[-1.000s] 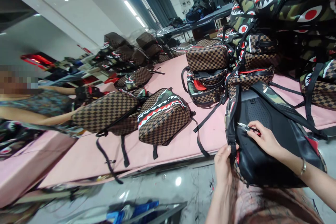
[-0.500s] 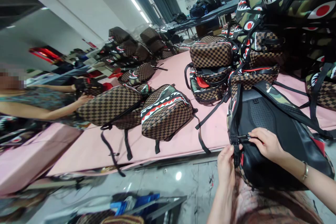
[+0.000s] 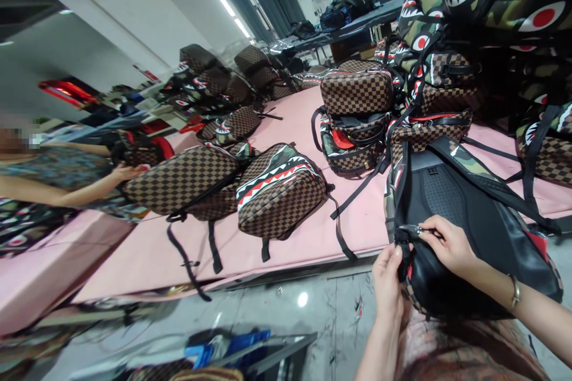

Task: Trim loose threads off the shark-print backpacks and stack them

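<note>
At about four o'clock in the view, the black-backed checkered backpack point(image 3: 482, 256) rested at the edge of the pink-covered table point(image 3: 308, 250), back panel upward. The left hand point(image 3: 386, 271) pinched its black strap end point(image 3: 404, 247) between thumb and fingers. The right hand point(image 3: 449, 245), fingers closed, gripped small thread snips point(image 3: 409, 228) pointing toward nine o'clock, beside that strap. At nine o'clock, a co-worker's hand point(image 3: 127, 174) was near another checkered backpack point(image 3: 183, 181).

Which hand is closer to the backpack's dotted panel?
Right. The right hand is just below the dotted panel; the left hand is farther off, at the left edge of the backpack.
</note>
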The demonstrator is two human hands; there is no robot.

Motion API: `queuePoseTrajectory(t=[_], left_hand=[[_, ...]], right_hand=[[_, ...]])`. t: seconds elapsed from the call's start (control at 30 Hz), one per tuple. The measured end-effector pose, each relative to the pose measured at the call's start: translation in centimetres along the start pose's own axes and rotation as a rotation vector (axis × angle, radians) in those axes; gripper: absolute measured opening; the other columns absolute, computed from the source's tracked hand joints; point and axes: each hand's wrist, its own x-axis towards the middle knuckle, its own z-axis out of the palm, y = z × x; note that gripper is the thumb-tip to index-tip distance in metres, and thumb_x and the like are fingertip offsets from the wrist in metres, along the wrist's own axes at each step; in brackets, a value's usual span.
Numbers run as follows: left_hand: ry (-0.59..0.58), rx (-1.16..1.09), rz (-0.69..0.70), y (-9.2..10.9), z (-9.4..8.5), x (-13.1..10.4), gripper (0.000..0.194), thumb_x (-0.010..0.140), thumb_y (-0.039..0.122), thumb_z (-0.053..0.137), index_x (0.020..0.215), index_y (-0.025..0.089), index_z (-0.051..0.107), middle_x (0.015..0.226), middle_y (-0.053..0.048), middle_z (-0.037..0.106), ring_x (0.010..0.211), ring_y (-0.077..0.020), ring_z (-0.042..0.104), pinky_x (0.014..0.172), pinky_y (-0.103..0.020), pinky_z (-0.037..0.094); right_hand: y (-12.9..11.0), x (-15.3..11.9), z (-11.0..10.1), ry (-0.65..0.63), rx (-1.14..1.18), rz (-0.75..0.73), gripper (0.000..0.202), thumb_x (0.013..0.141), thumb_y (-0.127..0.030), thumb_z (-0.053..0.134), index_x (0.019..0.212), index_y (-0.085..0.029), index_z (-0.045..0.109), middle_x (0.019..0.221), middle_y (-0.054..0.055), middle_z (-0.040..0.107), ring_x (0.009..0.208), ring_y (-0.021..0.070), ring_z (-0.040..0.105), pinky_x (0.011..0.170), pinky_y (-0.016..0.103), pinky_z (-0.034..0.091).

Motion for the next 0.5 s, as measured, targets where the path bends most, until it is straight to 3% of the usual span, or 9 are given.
queuePoseTrajectory(t=[0.07,0.17,0.23,0.3,0.37,0.43,0.5], left_hand=[[0.003,0.040,0.007,-0.1,0.0,0.0,0.022,0.071,0.030,0.067,0.085,0.014,0.069,0.081,-0.006,0.070,0.077,-0.0176,0.063,0.076,-0.027,0.045],[0.016,0.194,0.070,-0.6,-0.2,0.0,0.027,0.070,0.032,0.067,0.092,0.015,0.069,0.091,-0.007,0.069,0.085,-0.0196,0.062,0.081,-0.029,0.045],[0.061,0.339,0.149,-0.8,-0.7,-0.3,0.033,0.066,0.031,0.071,0.097,0.018,0.068,0.101,-0.007,0.067,0.095,-0.0209,0.058,0.086,-0.028,0.042],[0.067,0.456,0.139,-0.5,-1.6,-1.2,0.041,0.062,0.029,0.073,0.101,0.020,0.067,0.097,-0.007,0.067,0.092,-0.0207,0.060,0.082,-0.027,0.044],[-0.022,0.503,-0.017,0.7,-3.1,-3.0,0.047,0.064,0.032,0.072,0.109,0.019,0.064,0.075,-0.006,0.068,0.067,-0.0182,0.061,0.065,-0.027,0.048],[-0.093,0.473,-0.182,3.1,-5.0,-5.6,0.057,0.067,0.036,0.069,0.120,0.019,0.056,0.053,-0.002,0.062,0.042,-0.0139,0.052,0.047,-0.026,0.044],[0.030,0.385,-0.131,6.3,-7.0,-8.4,0.069,0.063,0.036,0.073,0.126,0.022,0.049,0.052,-0.001,0.061,0.041,-0.0139,0.052,0.045,-0.026,0.044]], right_hand=[[-0.3,0.6,0.3,-0.021,0.230,0.214,0.018,0.082,-0.035,0.053,0.088,-0.019,0.057,0.082,0.003,0.063,0.075,0.0151,0.060,0.065,0.025,0.048],[-0.8,1.8,1.4,-0.230,0.555,0.479,0.029,0.070,-0.044,0.063,0.076,-0.017,0.054,0.058,-0.004,0.053,0.048,0.0094,0.048,0.043,0.020,0.037],[-0.9,2.6,2.2,-0.329,0.659,0.585,0.036,0.066,-0.049,0.065,0.066,-0.017,0.048,0.044,-0.010,0.037,0.036,0.0046,0.030,0.034,0.018,0.022],[-0.6,3.4,2.7,-0.287,0.681,0.616,0.040,0.066,-0.054,0.063,0.063,-0.019,0.042,0.043,-0.012,0.027,0.034,0.0032,0.021,0.034,0.018,0.015],[0.3,4.1,2.8,-0.206,0.664,0.629,0.044,0.066,-0.056,0.061,0.062,-0.021,0.036,0.043,-0.013,0.024,0.035,0.0032,0.018,0.034,0.018,0.013],[1.4,4.6,2.7,-0.152,0.633,0.650,0.047,0.064,-0.058,0.062,0.060,-0.022,0.032,0.043,-0.013,0.023,0.035,0.0032,0.017,0.034,0.018,0.012],[2.5,4.7,2.6,-0.123,0.592,0.667,0.048,0.062,-0.058,0.062,0.059,-0.023,0.030,0.042,-0.013,0.024,0.035,0.0033,0.017,0.034,0.019,0.012]])
